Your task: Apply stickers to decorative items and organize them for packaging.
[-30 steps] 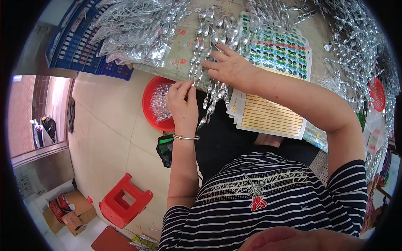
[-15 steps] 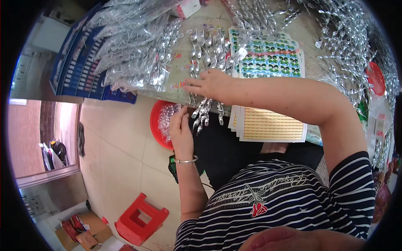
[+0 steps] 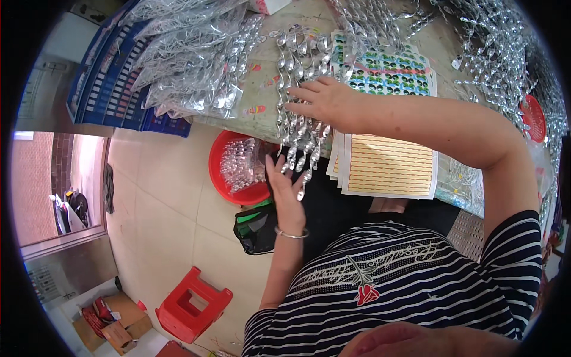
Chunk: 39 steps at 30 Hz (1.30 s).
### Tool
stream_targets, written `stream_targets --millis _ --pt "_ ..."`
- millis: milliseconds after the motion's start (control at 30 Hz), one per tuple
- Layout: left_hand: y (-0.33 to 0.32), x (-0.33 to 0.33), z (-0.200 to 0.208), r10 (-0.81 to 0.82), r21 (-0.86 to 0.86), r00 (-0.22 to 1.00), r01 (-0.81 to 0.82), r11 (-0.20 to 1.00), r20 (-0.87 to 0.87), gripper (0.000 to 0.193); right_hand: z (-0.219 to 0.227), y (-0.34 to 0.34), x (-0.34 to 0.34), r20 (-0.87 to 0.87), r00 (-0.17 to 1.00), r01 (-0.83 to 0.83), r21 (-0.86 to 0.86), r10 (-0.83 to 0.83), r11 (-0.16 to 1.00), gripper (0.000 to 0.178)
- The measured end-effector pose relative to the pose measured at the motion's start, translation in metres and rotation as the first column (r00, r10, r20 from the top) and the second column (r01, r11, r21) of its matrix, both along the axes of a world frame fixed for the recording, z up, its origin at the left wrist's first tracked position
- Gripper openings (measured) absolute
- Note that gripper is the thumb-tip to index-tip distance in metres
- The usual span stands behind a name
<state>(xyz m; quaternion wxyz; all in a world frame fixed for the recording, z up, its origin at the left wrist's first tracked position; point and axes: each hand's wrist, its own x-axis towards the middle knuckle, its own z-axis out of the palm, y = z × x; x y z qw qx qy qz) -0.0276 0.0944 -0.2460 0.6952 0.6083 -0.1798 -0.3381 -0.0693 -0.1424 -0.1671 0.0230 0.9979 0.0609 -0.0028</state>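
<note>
A bunch of shiny silver twisted strands (image 3: 303,68) lies over the table's front edge, and its lower ends hang down above my lap. My right hand (image 3: 336,106) rests across the strands near that edge, its fingers stretched out and apart. Below the edge, my left hand (image 3: 286,187) is raised palm up under the dangling ends, thumb and fingers spread. Some ends touch or nearly touch its fingers. Right of the bunch lie sticker sheets (image 3: 386,77) with rows of green and black round shapes. Closer to me, yellow sheets with red lines (image 3: 389,166) jut over the edge.
Clear bags of silver strands (image 3: 190,65) are piled at the left beside a blue crate (image 3: 110,89). A red basin (image 3: 217,178) holding a bag of clear pieces stands below the table. A red stool (image 3: 193,303) is on the floor. More silver strands (image 3: 493,59) cover the far right.
My right hand has shifted right and slightly up. My left hand has moved right, under the strands, and its fingers have spread. The strand ends hang lower past the edge.
</note>
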Motion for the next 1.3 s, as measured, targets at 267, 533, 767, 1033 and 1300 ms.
stream_targets --millis 267,533,767,1033,1300 --pt "-0.043 -0.018 0.014 0.062 -0.164 0.996 -0.071 0.984 -0.056 0.068 0.002 -0.005 -0.002 -0.092 0.994 0.045 -0.215 -0.066 0.976 0.086" --pt "0.000 -0.051 0.001 -0.080 -0.033 0.931 0.073 0.997 -0.355 0.080 -0.013 -0.020 -0.010 -0.048 0.996 0.056 -0.250 -0.070 0.967 0.074" --pt "-0.011 -0.041 0.020 -0.163 0.061 0.953 0.184 0.981 -0.255 0.082 -0.013 -0.025 -0.009 0.000 0.995 0.099 -0.197 -0.101 0.975 0.070" --pt "-0.023 -0.025 0.025 -0.156 0.209 0.986 0.164 0.964 -0.054 0.081 0.000 -0.006 -0.011 -0.068 0.997 0.029 -0.115 -0.037 0.993 0.079" --pt "-0.013 -0.021 0.022 -0.213 0.202 0.975 0.220 0.954 -0.057 0.070 -0.006 0.012 0.030 -0.127 0.991 -0.069 -0.232 0.040 0.970 0.088"
